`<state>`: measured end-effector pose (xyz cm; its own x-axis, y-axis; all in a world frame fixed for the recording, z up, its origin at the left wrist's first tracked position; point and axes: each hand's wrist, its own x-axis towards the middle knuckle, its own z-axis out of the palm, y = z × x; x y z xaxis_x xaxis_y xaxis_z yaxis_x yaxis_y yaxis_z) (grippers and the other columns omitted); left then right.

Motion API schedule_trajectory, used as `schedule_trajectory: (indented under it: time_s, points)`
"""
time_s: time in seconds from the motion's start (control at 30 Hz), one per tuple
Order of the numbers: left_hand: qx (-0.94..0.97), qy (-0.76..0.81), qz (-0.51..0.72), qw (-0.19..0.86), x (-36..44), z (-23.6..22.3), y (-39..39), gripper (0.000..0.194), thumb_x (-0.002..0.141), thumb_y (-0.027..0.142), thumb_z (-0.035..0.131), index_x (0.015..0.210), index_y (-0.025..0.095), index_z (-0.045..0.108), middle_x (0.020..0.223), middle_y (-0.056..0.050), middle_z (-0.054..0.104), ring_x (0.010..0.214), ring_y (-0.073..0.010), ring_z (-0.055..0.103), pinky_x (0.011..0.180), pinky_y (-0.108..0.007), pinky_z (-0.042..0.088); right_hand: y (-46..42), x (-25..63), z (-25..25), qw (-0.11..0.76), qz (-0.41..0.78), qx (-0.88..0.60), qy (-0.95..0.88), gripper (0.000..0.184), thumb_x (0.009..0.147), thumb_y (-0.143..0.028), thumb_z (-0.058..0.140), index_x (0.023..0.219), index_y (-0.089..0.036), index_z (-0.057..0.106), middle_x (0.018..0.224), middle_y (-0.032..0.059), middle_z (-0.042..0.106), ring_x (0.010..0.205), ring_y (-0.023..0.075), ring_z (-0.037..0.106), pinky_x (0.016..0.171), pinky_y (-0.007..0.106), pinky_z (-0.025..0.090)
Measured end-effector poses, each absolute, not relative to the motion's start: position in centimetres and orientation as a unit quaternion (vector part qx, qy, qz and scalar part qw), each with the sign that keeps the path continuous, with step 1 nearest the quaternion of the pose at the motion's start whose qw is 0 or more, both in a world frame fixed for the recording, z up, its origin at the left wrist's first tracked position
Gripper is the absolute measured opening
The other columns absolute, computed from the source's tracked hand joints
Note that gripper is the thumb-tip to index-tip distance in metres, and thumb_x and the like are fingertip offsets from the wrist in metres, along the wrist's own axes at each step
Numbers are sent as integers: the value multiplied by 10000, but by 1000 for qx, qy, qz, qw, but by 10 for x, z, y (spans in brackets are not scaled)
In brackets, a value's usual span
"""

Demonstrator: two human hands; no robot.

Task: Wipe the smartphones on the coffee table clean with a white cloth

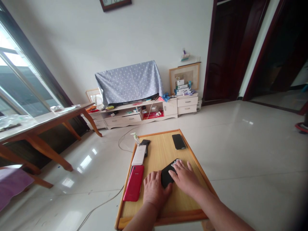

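Low wooden table (pixel 158 144), light top with an orange-brown raised rim, occupied the foreground. Left hand (pixel 155 189), nearer the near edge: fingers close together and bent, their tips and the thumb at the near left part of a black phone (pixel 167 176); whether they gripped it or merely steadied it could not be told from this angle. Right hand (pixel 186 179), toward the right edge: fingers slightly parted, holding a white wipe (pixel 175 163) down on the phone's far end. The phone itself lay flat between the hands, right of the table's midline, set aslant with its far end toward the right edge. Along the left edge: one red phone (pixel 134 184), back upward, marked "vivo"; beyond it, one pale pink phone (pixel 139 155), also back upward, lapping over a dark device (pixel 146 146). Near the far left corner: one clear bottle (pixel 136 138) with a pale green pump. Near the far right corner, beside the right edge: a second black phone (pixel 178 141), lying apart from the rest. Beyond the table: glossy tiled floor (pixel 240 141) crossed by a cable (pixel 103 202); at left, a long table (pixel 60 114) on curved wooden legs. Against the wall: one low white cabinet (pixel 124 120), bearing a large shape under a grey-blue dotted cloth (pixel 130 81), with stacked boxes (pixel 181 88) and a framed picture (pixel 172 78) at its right end. To the right: one dark red door (pixel 228 48).
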<state>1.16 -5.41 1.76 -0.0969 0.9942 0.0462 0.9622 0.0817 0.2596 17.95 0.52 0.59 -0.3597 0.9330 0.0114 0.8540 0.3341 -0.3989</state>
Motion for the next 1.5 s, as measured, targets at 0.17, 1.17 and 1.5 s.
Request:
schedule_trajectory:
  time_s: [0.17, 1.17, 1.5]
  points:
    - [665, 737, 84, 93, 7, 15, -52, 512, 874, 394, 495, 1375, 290, 502, 1355, -78, 550, 1267, -273, 449, 1057, -390, 291, -23, 159, 9, 133, 224, -433, -863, 720, 1009, -636, 207, 1543, -183, 372, 1605, 125, 304, 1513, 274, 202, 1233, 509, 33]
    - [657, 742, 104, 81, 20, 33, -58, 530, 837, 544, 550, 1303, 294, 572, 1275, -79, 597, 1211, -287, 479, 1022, -396, 326, 9, 149, 0, 144, 199, -475, -845, 660, 1031, -601, 133, 1467, -256, 490, 1567, 89, 408, 1491, 249, 265, 1209, 562, -6]
    - [671, 732, 96, 70, 8, 10, -52, 563, 879, 498, 490, 1406, 300, 497, 1378, -82, 551, 1264, -298, 449, 1072, -435, 294, -6, 143, 10, 136, 221, -478, -839, 687, 1030, -591, 137, 1505, -201, 442, 1583, 123, 367, 1502, 273, 236, 1218, 546, 10]
